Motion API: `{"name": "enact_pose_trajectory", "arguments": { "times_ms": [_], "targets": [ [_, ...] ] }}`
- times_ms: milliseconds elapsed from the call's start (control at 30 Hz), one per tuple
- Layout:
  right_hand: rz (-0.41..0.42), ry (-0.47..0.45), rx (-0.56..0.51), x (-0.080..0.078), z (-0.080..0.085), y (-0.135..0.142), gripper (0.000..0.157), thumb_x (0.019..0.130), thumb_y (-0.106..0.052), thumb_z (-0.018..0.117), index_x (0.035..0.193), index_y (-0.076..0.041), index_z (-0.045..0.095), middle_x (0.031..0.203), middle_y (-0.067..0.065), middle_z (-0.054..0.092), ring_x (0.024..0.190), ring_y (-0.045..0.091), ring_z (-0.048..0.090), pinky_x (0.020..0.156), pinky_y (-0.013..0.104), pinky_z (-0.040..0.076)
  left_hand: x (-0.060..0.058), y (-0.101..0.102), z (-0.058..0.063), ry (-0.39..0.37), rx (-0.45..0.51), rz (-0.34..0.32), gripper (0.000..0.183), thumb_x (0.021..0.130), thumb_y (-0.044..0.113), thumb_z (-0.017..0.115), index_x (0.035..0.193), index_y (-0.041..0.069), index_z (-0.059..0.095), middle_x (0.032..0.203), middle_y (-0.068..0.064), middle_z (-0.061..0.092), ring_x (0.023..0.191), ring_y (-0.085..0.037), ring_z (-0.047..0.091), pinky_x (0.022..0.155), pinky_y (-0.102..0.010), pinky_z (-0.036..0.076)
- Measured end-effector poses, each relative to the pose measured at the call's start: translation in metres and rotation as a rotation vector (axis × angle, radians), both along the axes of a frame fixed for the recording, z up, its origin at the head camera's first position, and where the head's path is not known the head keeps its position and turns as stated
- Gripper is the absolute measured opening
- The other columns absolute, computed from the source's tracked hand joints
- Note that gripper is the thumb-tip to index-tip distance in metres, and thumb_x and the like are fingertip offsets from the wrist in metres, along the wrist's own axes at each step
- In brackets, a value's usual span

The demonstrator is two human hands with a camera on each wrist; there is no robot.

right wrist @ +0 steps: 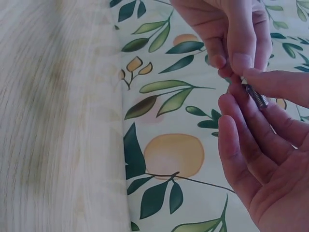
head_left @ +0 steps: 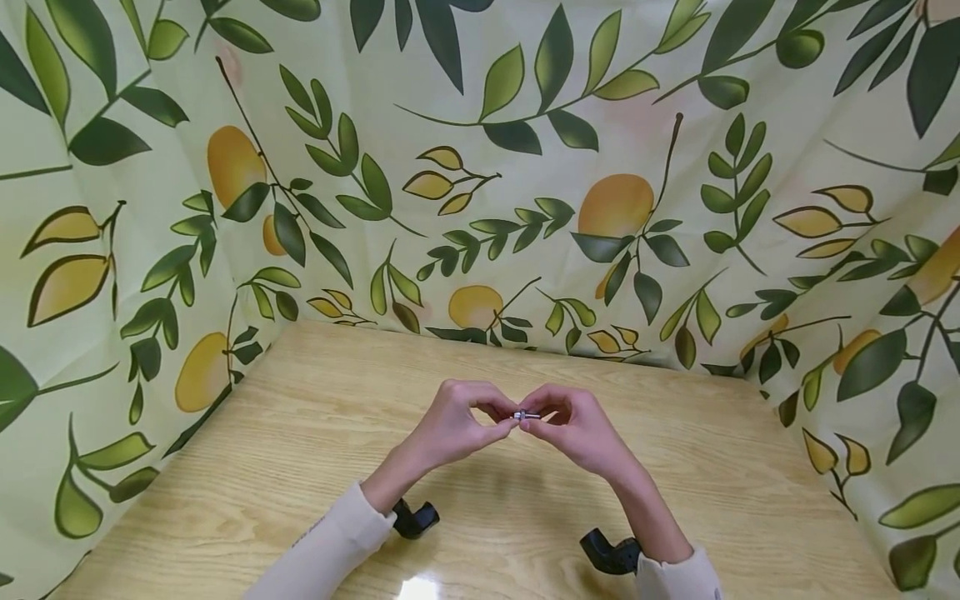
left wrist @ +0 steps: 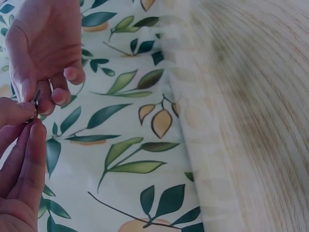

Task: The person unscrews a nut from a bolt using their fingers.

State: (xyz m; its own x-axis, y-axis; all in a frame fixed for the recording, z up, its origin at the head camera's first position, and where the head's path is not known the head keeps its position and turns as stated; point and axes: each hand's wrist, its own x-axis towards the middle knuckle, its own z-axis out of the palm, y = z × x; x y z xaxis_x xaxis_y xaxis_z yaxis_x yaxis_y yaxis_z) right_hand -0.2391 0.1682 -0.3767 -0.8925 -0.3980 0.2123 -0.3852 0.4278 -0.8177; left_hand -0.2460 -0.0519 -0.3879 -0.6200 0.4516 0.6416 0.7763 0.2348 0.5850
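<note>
A small silver threaded bolt [head_left: 531, 416], apparently with a nut on it, is held between both hands above the table. My left hand [head_left: 465, 423] pinches its left end between thumb and fingertips. My right hand [head_left: 576, 427] holds the other end the same way, fingertips nearly meeting the left ones. In the right wrist view the threaded shaft [right wrist: 258, 98] lies along the right hand's fingers [right wrist: 251, 140] under the thumb, and the left hand [right wrist: 236, 36] grips the far end. Fingers mostly hide the bolt [left wrist: 36, 95] in the left wrist view.
The wood-grain table [head_left: 337, 383] lies beneath the hands. A leaf-and-fruit patterned cloth [head_left: 465, 183] rises behind and on both sides. Black wrist mounts [head_left: 415, 521] show near both sleeves [head_left: 330, 546]. A bright reflection lies at the table's near edge.
</note>
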Motion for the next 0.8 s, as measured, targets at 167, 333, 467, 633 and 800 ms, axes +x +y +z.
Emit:
{"name": "enact_pose_trajectory", "arguments": {
  "times_ms": [167,333,467,633,800],
  "targets": [
    [0.027,-0.010,-0.002,0.0008,0.0023,0.0019,0.017,0.096,-0.022,0.075,0.108,-0.010,0.075,0.097,0.007,0.075,0.086,0.016,0.069,0.072,0.029,0.060,-0.0001,-0.0004,0.0007,0.010,0.016,-0.001,0.007,0.087,0.005,0.081,0.093,0.008,0.081,0.086,-0.004,0.079,0.074,-0.003,0.072,0.071,-0.021,0.062],
    [0.055,-0.034,-0.023,0.0006,0.0040,0.0026,0.020,0.102,-0.024,0.066,0.109,-0.007,0.075,0.095,0.010,0.075,0.083,0.015,0.070,0.075,0.034,0.063,-0.0009,0.0004,-0.0003,0.022,0.017,0.004,0.009,0.087,0.005,0.080,0.094,0.010,0.081,0.087,-0.002,0.079,0.074,-0.003,0.072,0.071,-0.021,0.062],
    [0.043,-0.028,-0.026,0.0006,0.0045,0.0020,0.016,0.099,-0.021,0.071,0.108,-0.009,0.075,0.097,0.008,0.075,0.084,0.016,0.070,0.074,0.034,0.062,-0.0012,0.0009,0.0003,0.010,0.025,0.000,0.009,0.086,0.004,0.081,0.093,0.009,0.081,0.087,-0.003,0.079,0.074,-0.004,0.072,0.071,-0.022,0.062],
    [0.008,-0.016,-0.024,0.0010,0.0051,0.0015,0.016,0.093,-0.017,0.077,0.107,-0.010,0.075,0.102,0.007,0.075,0.090,0.018,0.069,0.074,0.029,0.059,-0.0012,0.0004,0.0007,-0.006,0.030,-0.006,0.010,0.084,0.003,0.082,0.092,0.009,0.081,0.086,-0.002,0.079,0.073,-0.004,0.073,0.071,-0.022,0.062],
    [0.015,-0.042,-0.024,0.0003,0.0033,0.0033,0.019,0.097,-0.022,0.074,0.109,-0.008,0.075,0.101,0.011,0.075,0.089,0.022,0.070,0.074,0.034,0.062,-0.0010,0.0006,0.0005,-0.004,0.025,0.000,0.009,0.085,0.004,0.081,0.092,0.009,0.081,0.085,-0.001,0.079,0.073,-0.003,0.072,0.070,-0.027,0.063]
  ]
}}
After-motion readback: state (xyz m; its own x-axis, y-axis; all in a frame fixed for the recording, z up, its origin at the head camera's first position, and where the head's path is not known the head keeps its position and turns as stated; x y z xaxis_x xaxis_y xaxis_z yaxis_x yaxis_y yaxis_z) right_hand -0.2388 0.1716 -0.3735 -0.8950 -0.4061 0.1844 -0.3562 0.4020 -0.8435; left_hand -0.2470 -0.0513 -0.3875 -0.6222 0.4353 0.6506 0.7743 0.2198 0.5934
